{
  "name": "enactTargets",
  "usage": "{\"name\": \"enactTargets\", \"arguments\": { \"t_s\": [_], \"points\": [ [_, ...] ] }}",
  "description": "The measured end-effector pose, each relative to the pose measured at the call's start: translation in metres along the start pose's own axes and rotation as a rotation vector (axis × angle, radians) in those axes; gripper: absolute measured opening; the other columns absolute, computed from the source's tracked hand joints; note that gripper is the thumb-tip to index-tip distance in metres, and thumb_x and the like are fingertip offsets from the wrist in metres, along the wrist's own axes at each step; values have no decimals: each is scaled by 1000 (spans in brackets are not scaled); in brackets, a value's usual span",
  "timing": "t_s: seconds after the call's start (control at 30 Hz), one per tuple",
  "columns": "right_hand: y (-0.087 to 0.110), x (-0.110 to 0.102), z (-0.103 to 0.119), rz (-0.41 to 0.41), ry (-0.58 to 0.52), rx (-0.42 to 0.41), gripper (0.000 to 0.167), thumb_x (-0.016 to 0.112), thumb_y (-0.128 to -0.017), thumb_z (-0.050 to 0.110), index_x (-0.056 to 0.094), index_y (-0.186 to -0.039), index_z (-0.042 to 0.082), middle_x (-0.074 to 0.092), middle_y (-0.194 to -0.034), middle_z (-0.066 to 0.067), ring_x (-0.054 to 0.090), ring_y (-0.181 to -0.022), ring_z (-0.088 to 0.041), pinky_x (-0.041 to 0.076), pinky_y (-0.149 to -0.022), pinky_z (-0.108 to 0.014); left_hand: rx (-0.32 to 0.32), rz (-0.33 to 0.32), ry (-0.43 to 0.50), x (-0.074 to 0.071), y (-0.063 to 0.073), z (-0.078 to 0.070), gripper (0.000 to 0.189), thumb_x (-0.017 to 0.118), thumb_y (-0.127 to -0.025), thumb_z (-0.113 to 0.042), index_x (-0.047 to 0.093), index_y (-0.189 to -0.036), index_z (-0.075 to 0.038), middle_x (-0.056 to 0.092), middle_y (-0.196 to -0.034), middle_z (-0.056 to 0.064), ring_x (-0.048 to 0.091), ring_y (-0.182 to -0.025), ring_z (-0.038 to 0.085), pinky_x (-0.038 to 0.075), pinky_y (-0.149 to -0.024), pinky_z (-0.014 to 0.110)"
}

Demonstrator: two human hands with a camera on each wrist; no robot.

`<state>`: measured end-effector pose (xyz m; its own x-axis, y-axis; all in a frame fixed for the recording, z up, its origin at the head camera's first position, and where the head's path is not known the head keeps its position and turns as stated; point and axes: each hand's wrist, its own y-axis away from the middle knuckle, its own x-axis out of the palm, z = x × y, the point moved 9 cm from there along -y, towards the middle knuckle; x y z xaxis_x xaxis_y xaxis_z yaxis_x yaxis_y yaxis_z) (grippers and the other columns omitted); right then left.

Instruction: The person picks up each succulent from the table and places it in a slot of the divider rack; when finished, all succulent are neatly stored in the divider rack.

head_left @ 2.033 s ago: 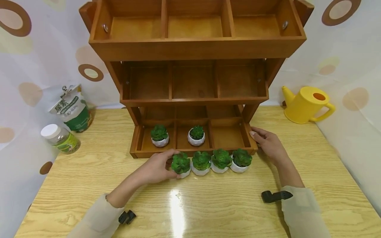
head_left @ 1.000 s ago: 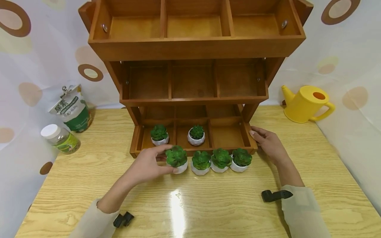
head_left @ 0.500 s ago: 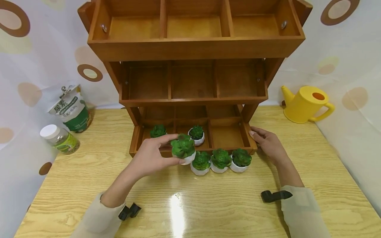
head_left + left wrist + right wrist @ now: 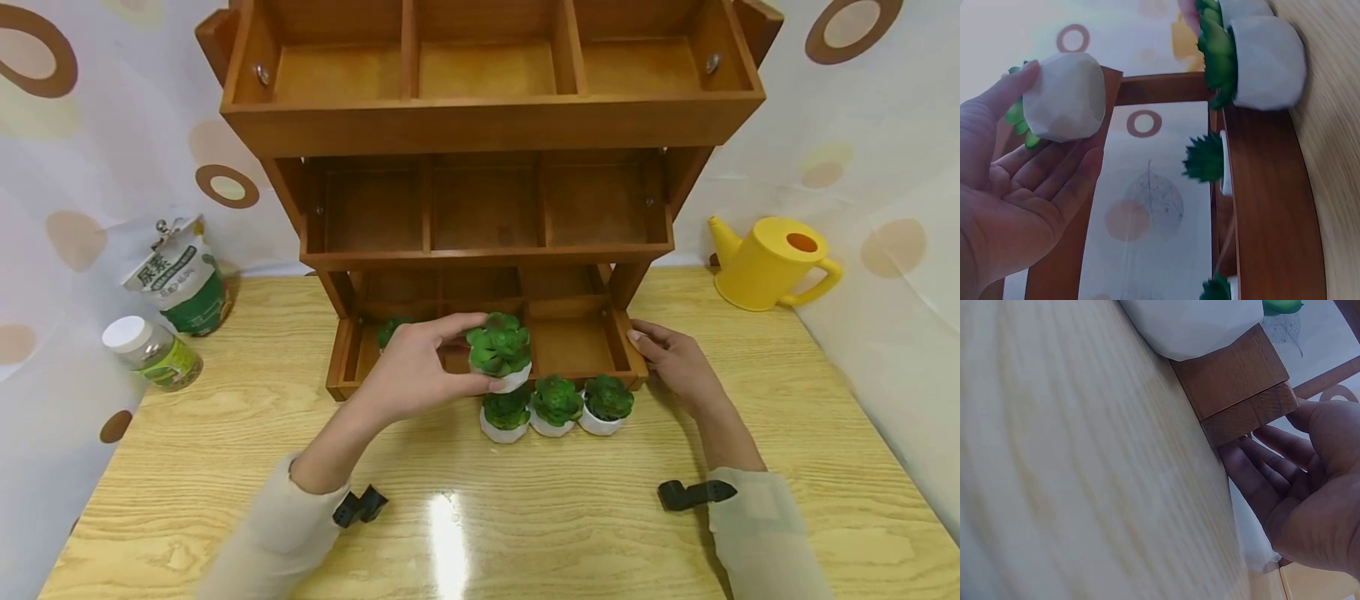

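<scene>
My left hand (image 4: 416,362) holds a potted succulent (image 4: 500,346) between thumb and fingers. The plant is raised above the front of the lowest tier of the wooden plant shelf (image 4: 487,125). In the left wrist view its white faceted pot (image 4: 1066,97) rests between thumb and fingers. My right hand (image 4: 678,367) grips the lowest tier's right side, thumb at the top edge and fingers along the outer face. Before the shelf stand three more succulents in a row, including a middle one (image 4: 557,402) and a right one (image 4: 607,400). A succulent (image 4: 392,330) in the left compartment is partly hidden.
A yellow watering can (image 4: 772,262) stands at the back right of the wood-grain table (image 4: 570,508). To the left are a clipped green-and-white bag (image 4: 187,279) and a white-capped jar (image 4: 153,350). The shelf's upper tiers overhang the lowest one.
My left hand has lifted the leftmost succulent out of the front row and carried it up and to the right, over the lowest tier. My right hand stays at the shelf's side.
</scene>
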<state>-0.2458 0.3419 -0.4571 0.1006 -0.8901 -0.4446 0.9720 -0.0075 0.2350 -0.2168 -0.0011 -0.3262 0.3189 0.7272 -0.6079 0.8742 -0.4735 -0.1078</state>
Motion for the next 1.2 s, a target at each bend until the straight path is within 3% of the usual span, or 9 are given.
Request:
{"name": "enactTargets", "arguments": {
  "t_s": [0.17, 0.27, 0.47, 0.63, 0.83, 0.87, 1.0, 1.07, 1.2],
  "points": [
    [-1, 1, 0, 3, 14, 13, 69, 46, -105, 52, 35, -159, 10, 49, -153, -23, 64, -122, -22, 54, -83, -13, 15, 35, 71, 15, -11, -2, 72, 88, -77, -38, 61, -141, -19, 75, -113, -4, 73, -100, 14, 60, -84, 36],
    [-3, 1, 1, 10, 11, 14, 69, 46, -105, 52, 34, -159, 10, 48, -153, -22, 61, -127, -29, 54, -84, -14, 0, 48, 86, 21, -15, 2, 72, 88, -77, -36, 60, -142, -19, 76, -110, -3, 74, -97, 17, 60, -78, 29],
    [-3, -1, 4, 3, 24, 7, 68, 45, -106, 50, 34, -159, 10, 50, -151, -23, 65, -120, -22, 55, -83, -15, -19, 70, 64, 31, -24, 6, 73, 87, -79, -37, 59, -143, -19, 75, -114, -2, 74, -99, 15, 60, -79, 28],
    [-3, -1, 0, -1, 11, 16, 64, 45, -107, 45, 34, -159, 9, 49, -151, -24, 67, -113, -16, 54, -81, -13, -34, 94, 22, 38, -32, 7, 73, 86, -80, -38, 57, -145, -22, 71, -128, 1, 74, -102, 18, 60, -84, 33],
    [-1, -2, 1, -11, 28, 9, 66, 45, -106, 49, 35, -159, 11, 50, -151, -23, 63, -123, -29, 54, -82, -14, -19, 131, -2, 50, -44, 3, 73, 84, -82, -39, 55, -147, -23, 77, -89, 5, 69, -68, 8, 54, -75, 33],
    [0, -2, 1, -13, 31, 11, 66, 46, -106, 49, 35, -159, 11, 50, -151, -23, 63, -124, -30, 54, -82, -14, -19, 135, 3, 51, -46, 3, 73, 84, -82, -39, 55, -147, -23, 77, -89, 5, 67, -64, 6, 54, -75, 33],
    [0, -1, 2, -11, 29, 11, 66, 46, -106, 49, 35, -159, 11, 51, -150, -24, 66, -120, -26, 55, -81, -16, 1, 133, -4, 55, -55, -2, 72, 84, -82, -36, 56, -146, -20, 76, -108, 4, 69, -70, 4, 56, -84, 35],
    [1, -1, 3, -6, 16, 6, 66, 46, -106, 48, 35, -159, 10, 51, -150, -25, 68, -117, -22, 56, -81, -17, 6, 128, -11, 57, -59, -5, 71, 85, -82, -36, 57, -146, -20, 72, -125, 1, 71, -83, 7, 56, -89, 36],
    [1, -1, 3, -7, 4, 1, 65, 46, -106, 47, 35, -159, 10, 53, -148, -25, 69, -107, -11, 56, -80, -16, 18, 129, -33, 61, -68, -11, 71, 84, -82, -35, 57, -146, -19, 70, -130, 0, 69, -99, 15, 55, -94, 39]
  ]
}}
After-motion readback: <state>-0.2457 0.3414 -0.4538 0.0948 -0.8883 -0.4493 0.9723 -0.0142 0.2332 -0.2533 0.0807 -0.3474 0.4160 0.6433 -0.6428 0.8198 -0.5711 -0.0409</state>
